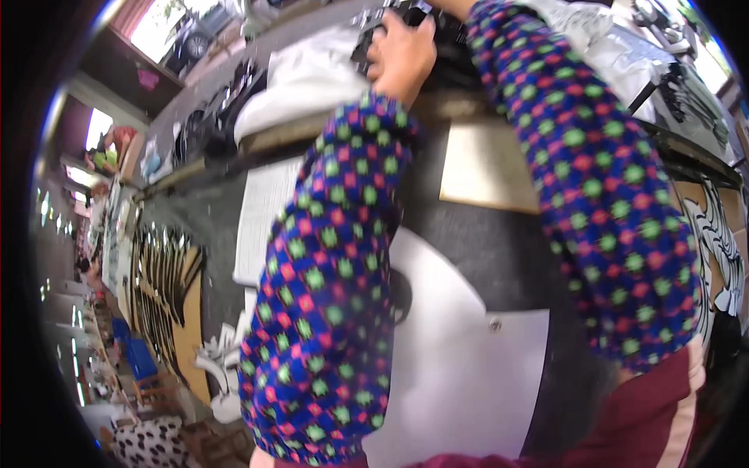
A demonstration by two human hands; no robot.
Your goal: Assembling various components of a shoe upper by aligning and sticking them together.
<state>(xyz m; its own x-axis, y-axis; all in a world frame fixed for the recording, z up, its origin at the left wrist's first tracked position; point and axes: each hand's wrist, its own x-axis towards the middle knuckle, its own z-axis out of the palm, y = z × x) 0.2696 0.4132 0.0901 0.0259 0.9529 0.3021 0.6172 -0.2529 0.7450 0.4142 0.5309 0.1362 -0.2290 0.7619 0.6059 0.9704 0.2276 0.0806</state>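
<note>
A heap of black cut material pieces (437,39) lies at the far edge of the worktop (491,242), beside a white bundle of cloth (304,78), and the left hand (402,54) rests on the heap with its grip curled over the dark stuff, though whether it has closed fully I cannot tell. The right hand is out of view past the top edge, only its dotted blue sleeve (601,203) reaching that way. Judging by this, nothing is lifted off the heap yet; a white curved sheet (460,366) lies nearer, untouched.
</note>
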